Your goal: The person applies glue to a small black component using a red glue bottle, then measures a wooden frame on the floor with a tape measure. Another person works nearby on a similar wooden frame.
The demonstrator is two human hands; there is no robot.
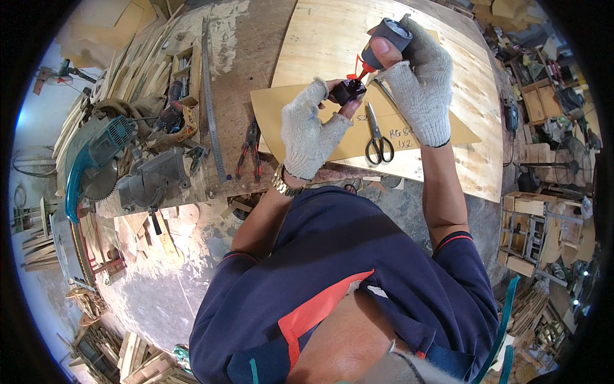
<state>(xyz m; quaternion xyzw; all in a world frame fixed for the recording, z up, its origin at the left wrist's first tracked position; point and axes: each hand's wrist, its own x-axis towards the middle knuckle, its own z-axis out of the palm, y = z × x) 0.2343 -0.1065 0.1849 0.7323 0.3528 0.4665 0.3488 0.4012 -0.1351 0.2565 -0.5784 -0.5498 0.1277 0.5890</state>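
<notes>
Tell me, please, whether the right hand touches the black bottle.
Touching. The head view shows the right hand gripping the black bottle, with bare fingers lying across its side.

Looks like woodworking workshop: holds teal saw [96, 153] with toothed round blade at left, piled wood strips [137, 67] just beyond. Has worn workbench [252, 57] bearing long metal ruler [210, 102], pliers [249, 150], broad plywood sheet [313, 38]. Shows heaped offcuts [144, 361] at lower left.

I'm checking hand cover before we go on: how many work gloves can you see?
2. One glove is on the left hand; the other glove is on the right hand. More may be hidden toward the cluttered edges.
</notes>
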